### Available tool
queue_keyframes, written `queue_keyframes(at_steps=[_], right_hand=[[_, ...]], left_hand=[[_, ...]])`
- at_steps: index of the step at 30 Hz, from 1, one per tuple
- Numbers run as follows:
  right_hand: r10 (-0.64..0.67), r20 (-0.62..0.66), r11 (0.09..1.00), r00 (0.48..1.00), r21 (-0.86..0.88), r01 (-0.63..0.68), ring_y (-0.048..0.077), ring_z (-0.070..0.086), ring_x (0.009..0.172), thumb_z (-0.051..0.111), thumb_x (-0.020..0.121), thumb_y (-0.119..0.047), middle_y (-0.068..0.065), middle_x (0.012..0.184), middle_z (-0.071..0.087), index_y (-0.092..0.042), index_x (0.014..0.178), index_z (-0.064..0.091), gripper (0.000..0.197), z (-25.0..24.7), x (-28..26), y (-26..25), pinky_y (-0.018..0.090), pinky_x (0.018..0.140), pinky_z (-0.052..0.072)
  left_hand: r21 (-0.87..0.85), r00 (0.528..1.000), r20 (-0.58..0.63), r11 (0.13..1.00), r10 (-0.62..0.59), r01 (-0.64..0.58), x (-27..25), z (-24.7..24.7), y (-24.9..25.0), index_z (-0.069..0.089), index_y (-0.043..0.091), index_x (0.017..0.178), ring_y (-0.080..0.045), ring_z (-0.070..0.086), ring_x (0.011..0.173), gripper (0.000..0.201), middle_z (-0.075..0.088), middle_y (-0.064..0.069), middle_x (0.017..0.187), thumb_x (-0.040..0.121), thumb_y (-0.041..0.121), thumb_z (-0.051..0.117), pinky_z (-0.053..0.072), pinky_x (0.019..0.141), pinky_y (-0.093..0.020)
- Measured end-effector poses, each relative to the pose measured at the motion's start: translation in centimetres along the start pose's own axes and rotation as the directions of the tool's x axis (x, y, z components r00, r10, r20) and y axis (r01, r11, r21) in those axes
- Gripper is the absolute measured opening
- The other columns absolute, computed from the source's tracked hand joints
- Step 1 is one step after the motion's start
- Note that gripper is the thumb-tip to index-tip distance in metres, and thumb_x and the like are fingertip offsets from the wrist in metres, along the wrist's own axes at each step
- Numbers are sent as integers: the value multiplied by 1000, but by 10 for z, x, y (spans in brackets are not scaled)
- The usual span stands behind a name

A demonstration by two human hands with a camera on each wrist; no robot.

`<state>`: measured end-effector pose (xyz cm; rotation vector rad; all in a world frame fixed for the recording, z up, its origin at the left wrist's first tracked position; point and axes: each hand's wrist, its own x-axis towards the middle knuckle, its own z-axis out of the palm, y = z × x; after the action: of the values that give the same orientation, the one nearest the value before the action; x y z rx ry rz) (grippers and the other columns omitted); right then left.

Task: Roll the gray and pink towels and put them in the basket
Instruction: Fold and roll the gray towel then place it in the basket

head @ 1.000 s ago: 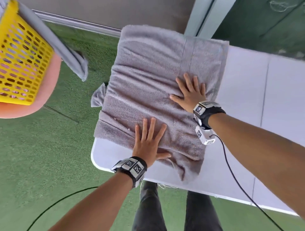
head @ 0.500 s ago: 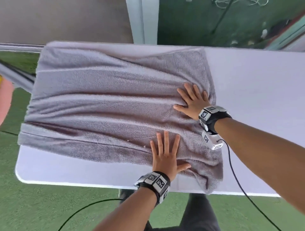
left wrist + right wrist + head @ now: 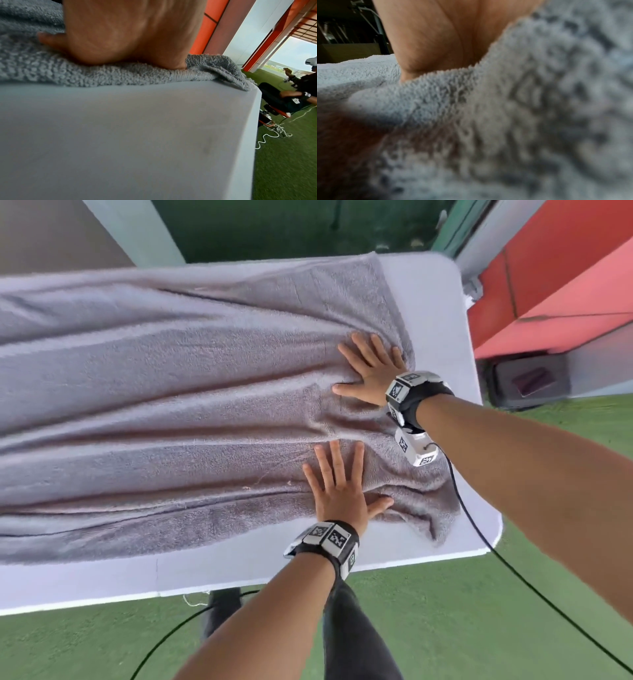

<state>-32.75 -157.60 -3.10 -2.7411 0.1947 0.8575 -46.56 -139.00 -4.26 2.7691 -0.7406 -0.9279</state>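
Gray towel (image 3: 191,412): lies spread lengthwise on the white worktop (image 3: 442,306), from the left edge of the frame to the hands at centre right; long ridges run along it, and its right end is bunched near the worktop's right corner.
Left hand (image 3: 337,493): flat, fingers straight and spread, palm down on the towel's near strip. Grip state: wide, holding nothing.
Right hand (image 3: 371,371): flat, fingers spread, palm down on the towel's far strip, just beside the bunched end. Grip state: wide, holding nothing.
Wrist views: each shows a palm heel pressed into gray pile; the right wrist picture is blurred, so finger posture is taken from the head view.
Change: since a second ago the yellow basket has left the frame, and the hands now rest nearer the towel's right end.
Meaning: smoothing appears nearly complete; rolling is probably next, starting from this right end.
Pink towel, basket: not in view now.
Risk: the ridges may give a loose, uneven roll.
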Motion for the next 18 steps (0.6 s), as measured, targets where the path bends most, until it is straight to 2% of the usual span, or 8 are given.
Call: queue_keyframes(at_steps=[4, 8, 10, 12, 13, 15, 16, 18], right_hand=[[103, -7, 994, 995, 21, -103, 16, -27, 142, 32, 80, -82, -20, 153, -30, -51, 144, -15, 86, -4, -18, 62, 49, 116, -14], [222, -5, 975, 975, 34, -222, 21, -21, 145, 36, 81, -78, -17, 155, -25, -50, 145, -12, 85, -8, -28, 97, 54, 116, -9], [241, -88, 966, 967, 121, -230, 25, -9, 147, 46, 85, -67, -9, 160, -13, -42, 150, -2, 84, -6, -33, 97, 58, 115, -3], [277, -273, 929, 921, 320, -185, 28, 19, 145, 52, 88, -50, 1, 160, 14, -29, 150, 18, 74, -1, -47, 84, 58, 115, 15], [322, -365, 898, 874, 410, -159, 28, 32, 139, 52, 89, -43, 5, 154, 28, -24, 147, 29, 65, 4, -58, 74, 55, 113, 25], [412, -459, 845, 787, 515, -143, 27, 43, 128, 52, 90, -32, 7, 139, 45, -21, 135, 48, 47, 19, -89, 52, 48, 107, 36], [430, -470, 836, 771, 529, -143, 27, 46, 123, 51, 90, -27, 7, 133, 49, -20, 128, 55, 40, 30, -106, 41, 46, 104, 38], [428, -457, 823, 780, 554, -128, 25, 55, 111, 51, 91, -21, 6, 123, 57, -19, 117, 63, 29, 55, -143, 23, 44, 97, 45]], left_hand=[[-46, 997, 54, 997, 58, -56, 14, 4, 52, -28, 28, 145, -39, -41, 131, 105, -42, -15, 146, 75, 85, 25, -31, 98, -59], [-212, 970, 178, 969, 165, -126, 27, -9, 83, -21, 29, 148, -35, -41, 131, 103, -38, -8, 149, 64, 85, 1, -33, 94, -55], [-343, 963, 155, 926, 219, -155, 24, -25, 78, -5, 26, 152, -31, -26, 141, 96, -21, -6, 157, 76, 81, 14, -21, 105, -55], [-498, 976, -18, 845, 216, -196, 12, -44, 53, 19, 22, 151, -25, 6, 145, 71, 11, -6, 159, 93, 54, 45, 5, 115, -50], [-517, 976, -106, 827, 192, -219, 3, -50, 35, 30, 21, 147, -23, 21, 140, 62, 27, -6, 153, 94, 43, 52, 17, 114, -47], [-456, 967, -193, 857, 169, -241, -16, -59, -11, 44, 25, 138, -16, 38, 124, 47, 48, 2, 135, 93, 33, 56, 28, 107, -42], [-412, 967, -200, 881, 161, -232, -26, -60, -37, 50, 26, 131, -14, 42, 118, 40, 53, 4, 127, 92, 30, 57, 31, 105, -41], [-319, 969, -201, 925, 147, -206, -44, -59, -92, 59, 23, 115, -14, 50, 110, 24, 59, 4, 115, 91, 26, 59, 38, 101, -46]])
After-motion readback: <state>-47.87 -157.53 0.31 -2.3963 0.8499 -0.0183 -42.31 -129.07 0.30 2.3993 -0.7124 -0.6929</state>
